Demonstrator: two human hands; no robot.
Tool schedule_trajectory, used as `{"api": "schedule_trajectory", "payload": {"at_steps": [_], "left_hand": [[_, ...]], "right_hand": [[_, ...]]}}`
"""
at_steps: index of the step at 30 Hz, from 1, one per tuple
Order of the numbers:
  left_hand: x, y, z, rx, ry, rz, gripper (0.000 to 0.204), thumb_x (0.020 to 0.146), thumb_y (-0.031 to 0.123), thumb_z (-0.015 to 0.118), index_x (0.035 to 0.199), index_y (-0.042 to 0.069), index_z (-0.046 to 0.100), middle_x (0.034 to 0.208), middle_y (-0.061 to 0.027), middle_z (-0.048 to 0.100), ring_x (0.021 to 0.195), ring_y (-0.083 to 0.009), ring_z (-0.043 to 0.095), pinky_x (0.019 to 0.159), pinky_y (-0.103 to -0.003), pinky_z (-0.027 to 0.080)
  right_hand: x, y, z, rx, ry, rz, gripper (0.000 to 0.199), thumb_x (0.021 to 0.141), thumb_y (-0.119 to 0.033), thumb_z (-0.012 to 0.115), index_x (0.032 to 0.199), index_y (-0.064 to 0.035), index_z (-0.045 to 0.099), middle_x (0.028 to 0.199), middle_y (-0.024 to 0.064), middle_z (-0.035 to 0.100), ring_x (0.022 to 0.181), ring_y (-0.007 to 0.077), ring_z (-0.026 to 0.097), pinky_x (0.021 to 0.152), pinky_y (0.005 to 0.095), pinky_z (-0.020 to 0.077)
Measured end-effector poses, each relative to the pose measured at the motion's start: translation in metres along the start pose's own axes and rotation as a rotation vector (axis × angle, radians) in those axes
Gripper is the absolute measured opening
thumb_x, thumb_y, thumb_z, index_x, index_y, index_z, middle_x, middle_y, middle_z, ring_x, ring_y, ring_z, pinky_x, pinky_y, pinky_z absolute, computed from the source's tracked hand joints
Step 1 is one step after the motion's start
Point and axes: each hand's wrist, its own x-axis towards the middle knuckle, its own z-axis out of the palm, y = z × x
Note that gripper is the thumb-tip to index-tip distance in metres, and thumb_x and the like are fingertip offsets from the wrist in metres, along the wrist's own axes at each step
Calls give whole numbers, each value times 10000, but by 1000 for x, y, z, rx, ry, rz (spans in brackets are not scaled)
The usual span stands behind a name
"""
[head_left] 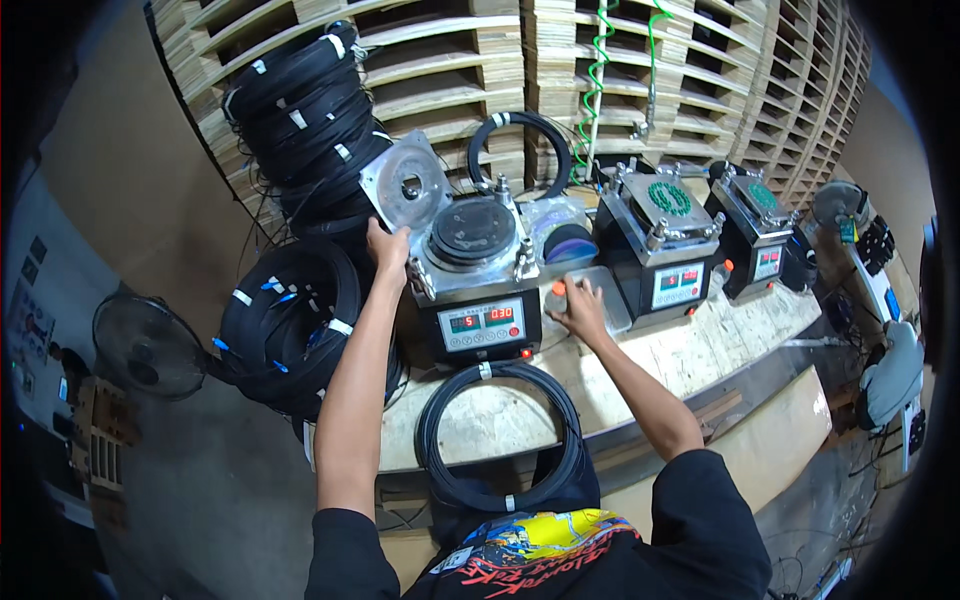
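My left hand (388, 250) rests on the left side of a black and metal machine (478, 290), just below its raised round metal lid (406, 184). A black coil sits in the machine's round top (471, 229). My right hand (578, 305) lies on a small orange knob (558, 287) at the machine's right side, next to a grey tray (606, 300). A black cable coil (500, 435) with white ties lies on the bench in front of me.
Two similar machines (662, 245) (755, 235) stand to the right on the wooden bench (690, 345). Stacks of black cable coils (300, 120) (288, 325) sit at the left. Wooden pallets (700, 80) rise behind. A fan (150, 345) stands on the floor at left.
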Motion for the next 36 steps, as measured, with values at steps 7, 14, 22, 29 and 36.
{"api": "schedule_trajectory", "payload": {"at_steps": [7, 14, 22, 29, 36], "left_hand": [[36, -6, -7, -244, -392, -160, 324, 827, 132, 790, 1091, -40, 712, 1009, -126, 743, 899, -213, 703, 789, -369, 525], [27, 17, -23, 159, -205, 279, 292, 845, 189, 781, 975, -47, 669, 868, -171, 687, 735, -281, 645, 645, -425, 479], [-47, 106, -60, 478, -229, 810, 381, 859, -56, 606, 1219, 54, 666, 1089, -212, 693, 973, -426, 676, 783, -485, 550], [-60, 101, -60, 484, -213, 912, 689, 819, -84, 636, 1454, 136, 487, 1217, -247, 632, 1111, -422, 623, 937, -470, 531], [-36, 105, -61, -154, -831, 204, 1090, 728, 74, 891, 1602, 196, 251, 1035, -100, 625, 1039, -176, 641, 874, -330, 518]], "right_hand": [[12, 9, -30, 142, -305, 97, 973, 640, -489, 902, 1456, -275, 417, 1183, 78, 688, 1236, 412, 498, 1003, 675, 309], [86, -39, -109, 702, 110, 11, 366, 947, -207, 705, 1256, -23, 639, 892, 111, 717, 760, 149, 646, 718, 286, 525], [149, -181, -181, 1382, -241, 225, 637, 1007, -456, 613, 1363, 55, 479, 846, 111, 701, 659, 126, 672, 597, 255, 541], [166, -180, -150, 1565, -35, 363, 467, 927, -79, 707, 1265, 41, 408, 723, 27, 585, 526, 91, 501, 473, 262, 387], [185, -137, -139, 1385, -140, 240, 473, 944, -125, 695, 1352, 25, 507, 726, -24, 573, 557, 60, 434, 510, 231, 317]]}}
